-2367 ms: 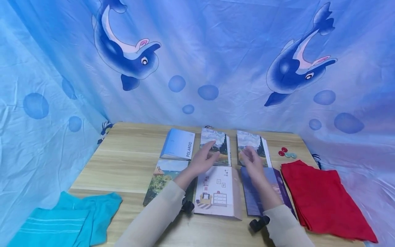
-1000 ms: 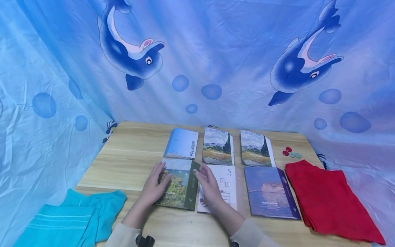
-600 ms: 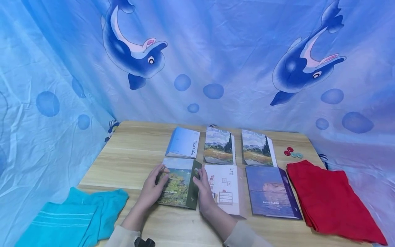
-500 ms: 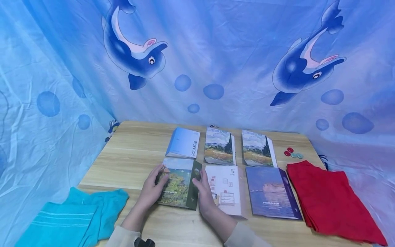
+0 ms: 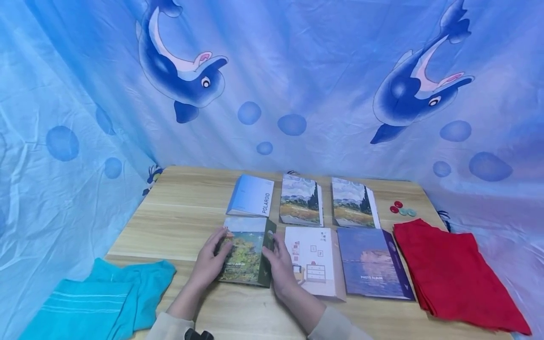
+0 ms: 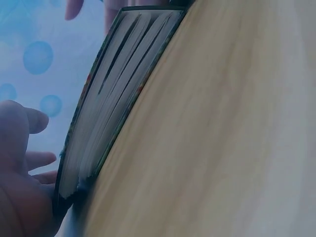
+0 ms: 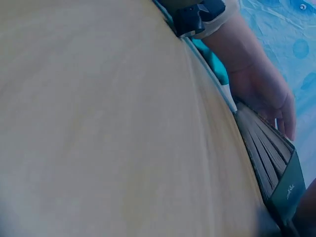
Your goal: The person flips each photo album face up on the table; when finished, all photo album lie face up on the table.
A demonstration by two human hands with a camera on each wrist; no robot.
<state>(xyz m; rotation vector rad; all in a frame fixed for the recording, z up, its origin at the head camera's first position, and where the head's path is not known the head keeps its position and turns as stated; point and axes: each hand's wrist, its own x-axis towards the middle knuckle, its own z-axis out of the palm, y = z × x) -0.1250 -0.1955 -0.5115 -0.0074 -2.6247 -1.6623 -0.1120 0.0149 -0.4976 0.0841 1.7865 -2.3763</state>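
Both hands bracket one photo album [image 5: 248,250] – the left hand [image 5: 209,261] lies against its left edge with fingers curled over the cover's near corner, and the right hand [image 5: 278,265] presses its fingers against the dark green spine on the other side. So the album sits squarely between the two hands, held at both long edges, neither hand nearer than the other; its long axis runs away from the person, roughly in line with the forearms. From the left wrist view its page edges [image 6: 106,106] show it lying on the wooden surface [image 5: 178,222]. Just right of the right hand, touching or nearly so, lies a white album [image 5: 312,259], then a purple one [image 5: 371,263] – the tightest neighbours. Beyond the fingertips stand three more albums in a row, the nearest marked POLAROID [image 5: 252,196]. A teal cloth [image 5: 93,302] lies left of the left forearm, a red cloth [image 5: 446,269] far right.
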